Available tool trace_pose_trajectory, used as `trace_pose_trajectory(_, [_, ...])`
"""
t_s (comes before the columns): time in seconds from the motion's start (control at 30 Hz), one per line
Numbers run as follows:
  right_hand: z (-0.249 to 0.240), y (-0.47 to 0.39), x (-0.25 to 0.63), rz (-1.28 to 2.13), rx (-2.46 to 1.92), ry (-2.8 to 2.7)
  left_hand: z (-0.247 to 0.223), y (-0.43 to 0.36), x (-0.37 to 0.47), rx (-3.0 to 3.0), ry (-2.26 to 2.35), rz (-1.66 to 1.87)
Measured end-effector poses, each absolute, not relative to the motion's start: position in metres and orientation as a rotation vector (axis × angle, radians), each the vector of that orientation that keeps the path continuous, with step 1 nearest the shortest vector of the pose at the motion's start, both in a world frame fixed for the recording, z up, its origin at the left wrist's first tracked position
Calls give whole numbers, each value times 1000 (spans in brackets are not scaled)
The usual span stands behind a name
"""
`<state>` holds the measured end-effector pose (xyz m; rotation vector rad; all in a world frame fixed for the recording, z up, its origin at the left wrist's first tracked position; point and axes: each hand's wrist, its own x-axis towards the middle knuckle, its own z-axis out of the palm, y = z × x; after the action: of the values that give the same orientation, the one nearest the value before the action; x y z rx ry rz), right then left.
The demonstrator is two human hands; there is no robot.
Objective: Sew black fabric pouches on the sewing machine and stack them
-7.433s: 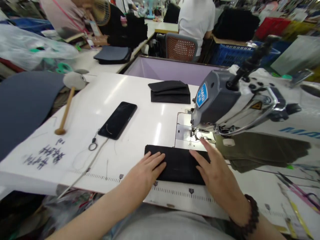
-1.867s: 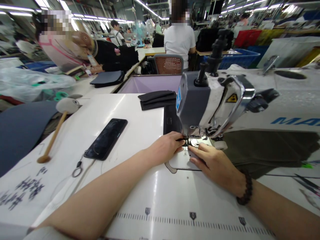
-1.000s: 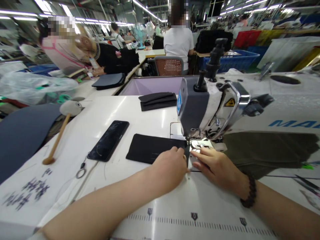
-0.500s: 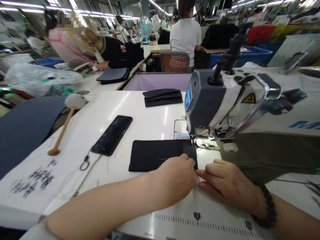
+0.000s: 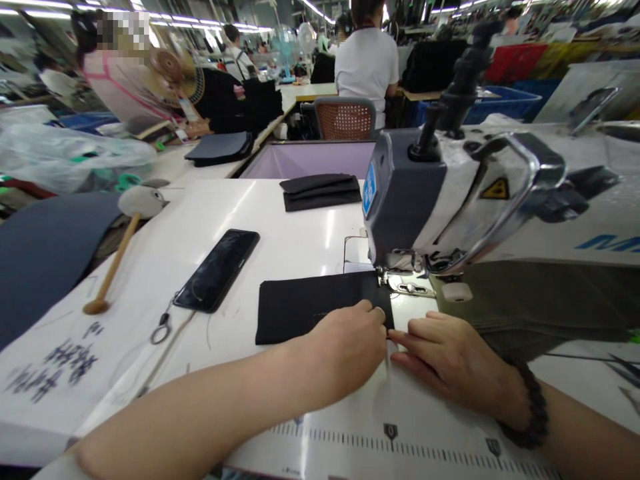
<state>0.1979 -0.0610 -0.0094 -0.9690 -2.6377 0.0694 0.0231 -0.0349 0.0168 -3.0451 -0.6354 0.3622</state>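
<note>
A dark rectangular cloth piece lies flat on the white table, its right edge under the presser foot of the sewing machine. My left hand rests on the cloth's lower right part, its fingers curled down onto the fabric; the fingertips are mostly hidden. At the cloth's lower right corner, my right hand touches the edge with thumb and index finger pinched close together. A bracelet circles the right wrist.
Left of the cloth lie a black phone and a wooden-handled tool. Folded dark pieces sit farther back. Olive fabric lies at right. People work beyond, one in a white shirt near a chair.
The whole view has shifted slightly. Both hands stay at the cloth's lower right corner, and the cloth is tilted a little, its right end nearer the machine.
</note>
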Motion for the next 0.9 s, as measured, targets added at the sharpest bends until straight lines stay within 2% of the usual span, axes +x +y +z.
trace_pose_trajectory(0.17, [-14, -58, 199, 93, -1047, -2609, 16, -29, 22, -3043, -646, 338])
trace_pose_trajectory(0.43, [-22, -50, 199, 182, -1225, -2559, 11, -17, 18, -3037, -932, 190])
trace_pose_trajectory(0.9, [-24, -48, 197, 236, -1348, -2562, -1, 3, 16, -2984, -1003, 47])
